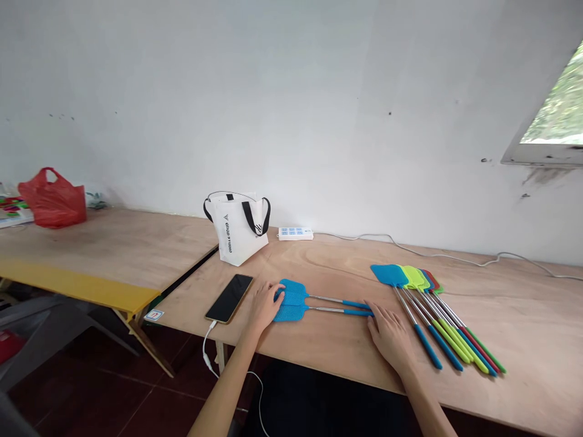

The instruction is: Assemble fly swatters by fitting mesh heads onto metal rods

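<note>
Two blue fly swatters [291, 311] lie side by side on the wooden table, their heads to the left and their handles to the right. At the left edge of the mesh heads rests my left hand [265, 306], fingers apart, with fingertips on the mesh. My right hand [389, 334] lies low over the table with its fingers stretched out, touching the ends of the blue handles [357, 312]. To the right of it is a fanned row of several more fly swatters [444, 321] in blue, yellow-green, red and green, with metal shafts and overlapping heads.
A phone [229, 297] with a white cable lies left of my left hand. Behind it stand a white bag [239, 233] with black handles and a white power strip [295, 233] by the wall. A red plastic bag [53, 200] sits on the other table at left.
</note>
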### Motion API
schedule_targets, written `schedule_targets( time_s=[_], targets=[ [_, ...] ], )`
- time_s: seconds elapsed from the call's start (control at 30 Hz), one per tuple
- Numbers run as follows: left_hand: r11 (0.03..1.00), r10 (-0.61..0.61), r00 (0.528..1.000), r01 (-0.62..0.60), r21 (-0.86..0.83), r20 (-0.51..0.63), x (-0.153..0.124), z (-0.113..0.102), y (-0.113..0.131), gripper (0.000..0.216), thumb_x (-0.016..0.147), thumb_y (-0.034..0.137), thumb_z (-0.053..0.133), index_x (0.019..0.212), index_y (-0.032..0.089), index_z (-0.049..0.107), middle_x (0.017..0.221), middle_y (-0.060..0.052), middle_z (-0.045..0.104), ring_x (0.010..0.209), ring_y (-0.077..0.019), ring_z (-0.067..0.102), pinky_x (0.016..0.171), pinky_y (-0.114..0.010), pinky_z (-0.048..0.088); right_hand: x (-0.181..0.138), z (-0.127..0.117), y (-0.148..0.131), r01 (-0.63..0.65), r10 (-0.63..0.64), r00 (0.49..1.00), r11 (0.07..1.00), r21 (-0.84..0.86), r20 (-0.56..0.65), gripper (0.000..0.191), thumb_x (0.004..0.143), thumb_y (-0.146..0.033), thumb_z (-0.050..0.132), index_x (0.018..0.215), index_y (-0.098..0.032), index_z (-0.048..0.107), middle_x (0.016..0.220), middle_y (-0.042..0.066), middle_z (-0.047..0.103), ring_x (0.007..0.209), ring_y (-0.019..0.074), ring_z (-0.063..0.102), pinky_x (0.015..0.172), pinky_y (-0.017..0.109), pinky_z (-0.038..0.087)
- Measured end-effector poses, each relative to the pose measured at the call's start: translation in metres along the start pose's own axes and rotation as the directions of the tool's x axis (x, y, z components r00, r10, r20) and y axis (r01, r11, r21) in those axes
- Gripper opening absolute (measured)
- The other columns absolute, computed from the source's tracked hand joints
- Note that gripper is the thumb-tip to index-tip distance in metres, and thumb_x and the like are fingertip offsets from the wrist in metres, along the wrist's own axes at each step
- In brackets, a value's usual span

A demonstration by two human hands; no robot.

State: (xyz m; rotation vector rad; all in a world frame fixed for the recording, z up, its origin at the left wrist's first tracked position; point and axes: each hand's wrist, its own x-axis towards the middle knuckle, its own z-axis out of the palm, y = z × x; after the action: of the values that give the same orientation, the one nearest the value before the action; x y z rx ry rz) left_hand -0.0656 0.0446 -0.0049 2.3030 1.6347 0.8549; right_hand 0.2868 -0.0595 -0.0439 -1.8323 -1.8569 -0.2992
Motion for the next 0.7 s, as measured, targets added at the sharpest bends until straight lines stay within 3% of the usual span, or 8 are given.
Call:
schedule_targets(
  time_s=[0.3, 0.43, 0.7],
  targets=[
    [1.0, -0.004, 1.0, 0.004, -0.008, -0.005, -0.0001, -0.0005, 0.0003, 0.027, 0.1, 0.03, 0.048, 0.115, 0.024, 0.069, 0.108, -0.008, 0.065, 0.103, -0.0276, 0.064, 0.09, -0.039, 0.047, 0.0036, -0.0051, 0.0043, -0.024, 0.031, 0.999, 0.984, 0.175, -0.04, 0.043, 0.096, -0.026, 0.037, 0.131, -0.026, 0.061, 0.12, 0.008, 0.068, 0.113, 0.0256, 0.064, 0.095, 0.041, 0.051],
    [1.0, -0.008, 1.0, 0.008, 0.005, -0.002, -0.0001, -0.0005, 0.0009, 0.026, 0.1, 0.029, 0.049, 0.115, 0.024, 0.069, 0.108, -0.009, 0.065, 0.104, -0.0276, 0.064, 0.091, -0.039, 0.046, 0.0054, -0.0051, 0.0029, -0.039, 0.055, 0.997, 0.966, 0.255, -0.054, 0.041, 0.098, -0.03, 0.035, 0.129, -0.026, 0.062, 0.113, 0.007, 0.064, 0.096, 0.0222, 0.066, 0.082, 0.036, 0.054],
    [0.999, 0.018, 1.0, -0.019, 0.028, 0.011, -0.0001, -0.0019, 0.0011, 0.026, 0.1, 0.029, 0.048, 0.116, 0.023, 0.068, 0.109, -0.01, 0.065, 0.107, -0.0284, 0.063, 0.092, -0.04, 0.046, 0.0042, -0.0015, 0.0008, -0.04, 0.055, 0.995, 0.986, 0.16, -0.087, 0.037, 0.099, -0.047, 0.041, 0.109, -0.024, 0.068, 0.112, 0.011, 0.064, 0.105, 0.0291, 0.063, 0.088, 0.045, 0.051]
  ],
)
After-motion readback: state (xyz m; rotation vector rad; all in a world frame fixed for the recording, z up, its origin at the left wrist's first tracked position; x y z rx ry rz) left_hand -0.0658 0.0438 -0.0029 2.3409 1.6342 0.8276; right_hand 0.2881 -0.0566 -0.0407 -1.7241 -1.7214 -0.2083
